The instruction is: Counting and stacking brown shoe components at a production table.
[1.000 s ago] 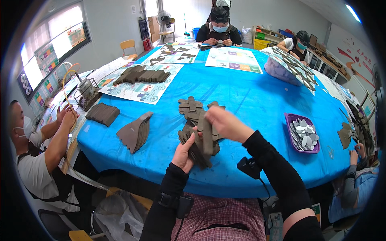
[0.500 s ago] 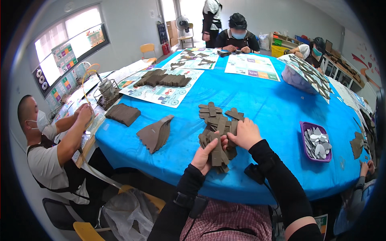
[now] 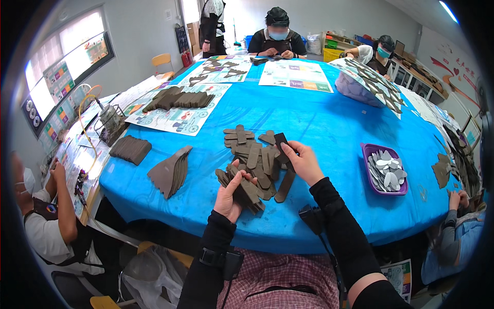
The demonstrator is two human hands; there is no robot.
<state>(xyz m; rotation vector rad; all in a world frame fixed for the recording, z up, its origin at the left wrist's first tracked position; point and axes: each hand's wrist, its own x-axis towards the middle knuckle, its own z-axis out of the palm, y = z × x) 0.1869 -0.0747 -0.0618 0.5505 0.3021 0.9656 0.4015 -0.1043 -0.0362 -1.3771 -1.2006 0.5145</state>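
My left hand (image 3: 231, 200) is closed around a bundle of grey-brown round-ended strips (image 3: 249, 194), with its thumb along them. To the right, my right hand (image 3: 304, 162) pinches a darker flat strip (image 3: 281, 143) between thumb and fingers, held tilted above the table. Between and beyond my hands lies a loose pile of the same strips (image 3: 253, 153), crossing over one another. One loose strip (image 3: 285, 186) lies below my right hand. The far ends of the left hand's bundle overlap the pile, so its limit is hard to make out.
Left of the pile lie a fanned stack of tapered pieces (image 3: 171, 172) and a neat dark stack (image 3: 130, 150) on the blue-covered table (image 3: 319, 216). A purple basket (image 3: 380, 191) of pale ovals stands right. Farther back, a tilted patterned board (image 3: 370, 85) rests on a bowl. Several people surround the table.
My right hand has come away from the bundle to the right and now holds a dark strip. My left hand still grips its strips. The whole view has shifted slightly.
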